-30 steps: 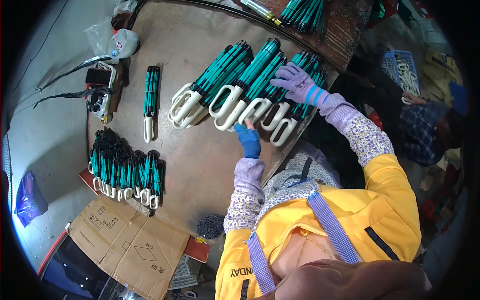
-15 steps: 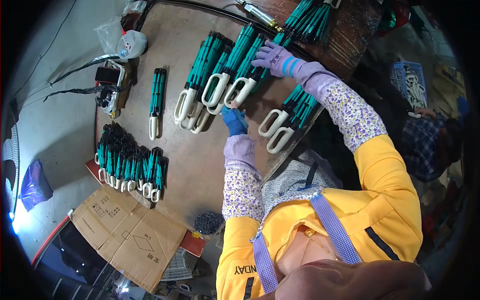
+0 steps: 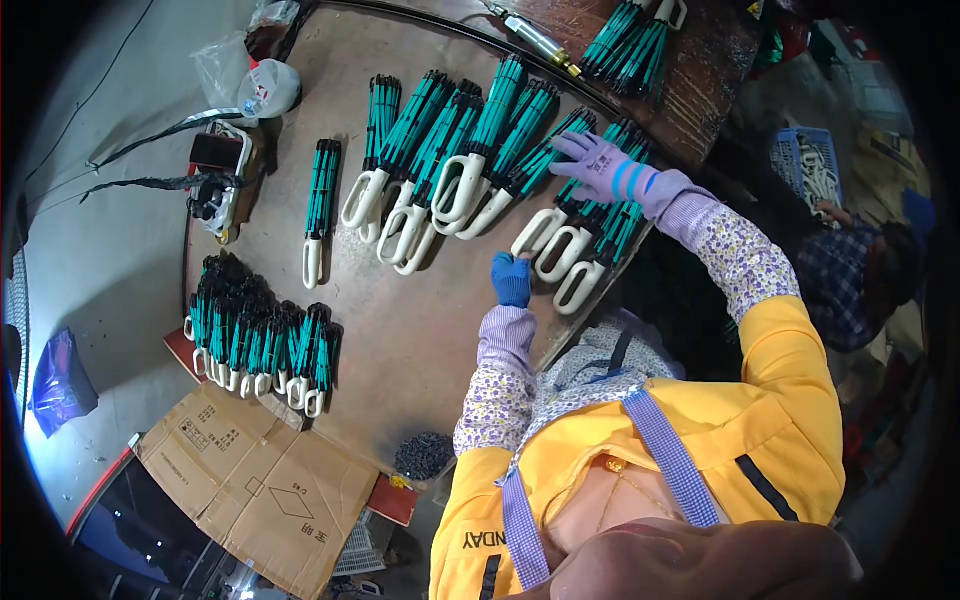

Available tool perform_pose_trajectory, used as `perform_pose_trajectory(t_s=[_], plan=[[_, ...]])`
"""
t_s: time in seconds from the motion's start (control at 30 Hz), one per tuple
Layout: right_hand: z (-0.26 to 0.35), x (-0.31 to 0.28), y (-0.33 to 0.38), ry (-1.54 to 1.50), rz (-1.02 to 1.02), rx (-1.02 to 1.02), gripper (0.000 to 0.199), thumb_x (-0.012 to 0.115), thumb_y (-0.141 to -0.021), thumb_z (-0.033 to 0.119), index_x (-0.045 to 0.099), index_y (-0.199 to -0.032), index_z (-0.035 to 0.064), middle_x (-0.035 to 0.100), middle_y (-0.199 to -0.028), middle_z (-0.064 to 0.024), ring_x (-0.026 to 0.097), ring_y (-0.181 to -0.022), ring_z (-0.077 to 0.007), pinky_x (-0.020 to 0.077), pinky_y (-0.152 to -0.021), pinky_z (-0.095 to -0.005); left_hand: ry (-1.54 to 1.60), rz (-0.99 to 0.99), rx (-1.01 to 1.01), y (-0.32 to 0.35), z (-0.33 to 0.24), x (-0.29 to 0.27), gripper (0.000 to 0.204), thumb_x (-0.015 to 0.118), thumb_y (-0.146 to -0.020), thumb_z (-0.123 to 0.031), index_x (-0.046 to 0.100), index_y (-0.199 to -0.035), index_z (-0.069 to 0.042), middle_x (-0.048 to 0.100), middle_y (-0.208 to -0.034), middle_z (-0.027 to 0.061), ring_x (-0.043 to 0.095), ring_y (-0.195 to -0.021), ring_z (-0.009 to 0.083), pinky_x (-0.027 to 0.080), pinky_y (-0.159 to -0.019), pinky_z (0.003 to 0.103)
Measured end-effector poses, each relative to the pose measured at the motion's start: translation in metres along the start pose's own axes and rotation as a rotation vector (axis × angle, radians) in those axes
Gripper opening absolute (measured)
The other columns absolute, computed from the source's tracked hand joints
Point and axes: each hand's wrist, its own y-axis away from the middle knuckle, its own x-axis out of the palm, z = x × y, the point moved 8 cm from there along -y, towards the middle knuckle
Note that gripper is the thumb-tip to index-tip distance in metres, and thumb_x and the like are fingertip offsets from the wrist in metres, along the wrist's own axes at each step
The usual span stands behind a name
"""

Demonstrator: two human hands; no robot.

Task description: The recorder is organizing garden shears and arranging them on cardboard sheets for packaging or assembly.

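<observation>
In a lilac glove, my right hand (image 3: 605, 170) lies with fingers stretched out over the green ribs of some folded umbrella frames (image 3: 612, 215) at the table's right edge. These frames have white loop handles pointing toward me. My left hand (image 3: 511, 280), in a blue glove, is closed just below the nearest white handle (image 3: 538, 231), apparently apart from it; nothing shows in its fingers. To the left, several more umbrella frames (image 3: 415, 155) lie fanned and overlapping. A single frame (image 3: 320, 205) lies apart, farther left.
Many smaller green-and-black pieces with white loops (image 3: 262, 335) are bunched at the table's left. A flattened cardboard box (image 3: 255, 480) and a pile of small black parts (image 3: 424, 456) are nearer. A metal air tool (image 3: 538, 38) lies at the far edge. Another person (image 3: 850, 280) sits at right.
Both hands have moved right, the left off a handle it was touching. One more umbrella frame now lies with the right-hand group. The middle frames are more spread out. The view has shifted slightly.
</observation>
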Motion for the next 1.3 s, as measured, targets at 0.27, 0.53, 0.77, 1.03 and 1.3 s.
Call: perform_pose_trajectory(t_s=[0.27, 0.53, 0.77, 1.03, 1.3], plan=[[0.004, 0.019, -0.039, 0.062, 0.028, 0.206, 0.057, 0.068, -0.081, 0.029, 0.051, -0.136, 0.0284, 0.042, -0.14, -0.0105, 0.038, -0.132, -0.0359, 0.0378, -0.104, -0.0565, -0.399, 0.289, -0.092, -0.012, -0.033, -0.002, 0.038, 0.059, -0.092, -0.034, 0.06, -0.084, 0.003, 0.06, -0.063, 0.0118, 0.06, -0.051, 0.0225, 0.048, -0.049, 0.032], [0.006, 0.023, -0.02, 0.091, 0.212, 0.21, 0.049, 0.065, -0.085, 0.032, 0.054, -0.132, 0.028, 0.046, -0.135, -0.008, 0.042, -0.127, -0.033, 0.0417, -0.098, -0.0542, -0.334, 0.41, -0.317, 0.005, -0.037, -0.004, 0.047, 0.06, -0.093, -0.041, 0.062, -0.077, 0.003, 0.061, -0.06, 0.013, 0.06, -0.052, 0.025, 0.048, -0.053, 0.037], [-0.011, 0.006, -0.04, -0.034, 0.014, 0.386, 0.039, 0.063, -0.087, 0.033, 0.06, -0.125, 0.0235, 0.056, -0.123, -0.0045, 0.053, -0.115, -0.0271, 0.0452, -0.094, -0.0445, -0.508, 0.22, 0.203, 0.015, -0.043, -0.022, 0.047, 0.064, -0.091, -0.04, 0.063, -0.075, 0.004, 0.06, -0.056, 0.0096, 0.058, -0.047, 0.0221, 0.048, -0.05, 0.033], [-0.009, -0.004, -0.04, -0.062, -0.187, 0.328, 0.036, 0.063, -0.088, 0.03, 0.062, -0.122, 0.0184, 0.059, -0.12, -0.0036, 0.057, -0.112, -0.0255, 0.0448, -0.098, -0.0389, -0.132, 0.517, -0.303, 0.095, 0.07, 0.055, 0.039, 0.066, -0.088, -0.033, 0.056, -0.072, 0.001, 0.06, -0.062, 0.0141, 0.058, -0.046, 0.0253, 0.046, -0.046, 0.037], [0.027, -0.026, -0.089, -0.171, -0.434, 0.173, 0.045, 0.067, -0.082, 0.029, 0.061, -0.125, 0.0186, 0.055, -0.13, -0.0046, 0.051, -0.121, -0.0281, 0.0402, -0.104, -0.043, -0.405, 0.512, -0.028, 0.071, 0.084, 0.048, 0.03, 0.068, -0.085, -0.026, 0.058, -0.082, 0.003, 0.062, -0.066, 0.014, 0.061, -0.049, 0.0238, 0.048, -0.049, 0.035]])
